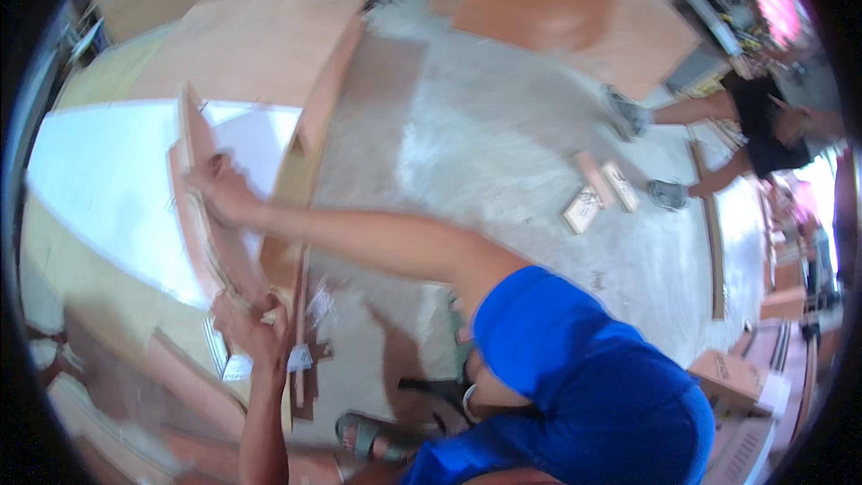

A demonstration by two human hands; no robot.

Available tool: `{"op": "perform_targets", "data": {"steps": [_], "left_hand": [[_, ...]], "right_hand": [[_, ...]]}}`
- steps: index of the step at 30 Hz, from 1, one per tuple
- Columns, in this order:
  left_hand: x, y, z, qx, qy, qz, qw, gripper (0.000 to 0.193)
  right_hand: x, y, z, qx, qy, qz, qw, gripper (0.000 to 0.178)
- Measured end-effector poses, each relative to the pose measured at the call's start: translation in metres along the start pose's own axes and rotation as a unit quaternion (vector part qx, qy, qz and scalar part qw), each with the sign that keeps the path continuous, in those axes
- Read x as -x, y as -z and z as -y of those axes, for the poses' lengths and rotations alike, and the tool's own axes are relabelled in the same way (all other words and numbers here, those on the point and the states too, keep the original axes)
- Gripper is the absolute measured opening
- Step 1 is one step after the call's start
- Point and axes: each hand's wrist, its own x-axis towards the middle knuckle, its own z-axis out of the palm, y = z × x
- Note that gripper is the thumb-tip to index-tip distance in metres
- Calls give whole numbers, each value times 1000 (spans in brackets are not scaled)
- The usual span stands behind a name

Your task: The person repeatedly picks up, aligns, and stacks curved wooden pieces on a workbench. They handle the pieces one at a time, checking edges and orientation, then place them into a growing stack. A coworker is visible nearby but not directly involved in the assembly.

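Both my hands are on a long, narrow plywood strip [196, 220], which looks like two or more layers together; blur hides the exact number. My right hand [226, 190] reaches across from the blue sleeve and is closed round its far half. At the near end, my left hand [251, 321] grips the strip with its fingers wrapped over the edge. The strip lies slanted over a workbench with a white sheet [99, 184] on its top. Bare plywood [242, 45] covers the bench beyond that sheet.
Several small wood blocks [584, 208] lie on the concrete floor [431, 144]. Another person [768, 126] stands at the right, beside a long wooden bar [708, 224]. Large plywood panels [575, 13] rest at the back. A cardboard box [732, 382] is at the lower right.
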Motion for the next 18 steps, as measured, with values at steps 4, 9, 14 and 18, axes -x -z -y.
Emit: {"op": "perform_targets", "data": {"steps": [4, 9, 14, 18], "left_hand": [[2, -16, -14, -50, 37, 12, 998, 37], [-8, 12, -29, -72, 126, 80, 986, 46], [-3, 21, -15, -70, 50, 76, 993, 64], [-19, 66, -5, 138, 84, 251, 954, 67]], "right_hand": [[2, 22, -4, 49, -13, 12, 999, 102], [21, 18, 23, 51, -1, 46, 998, 101], [18, 11, 12, -5, -7, 41, 999, 103], [19, 10, 11, 4, -15, 48, 999, 109]]}}
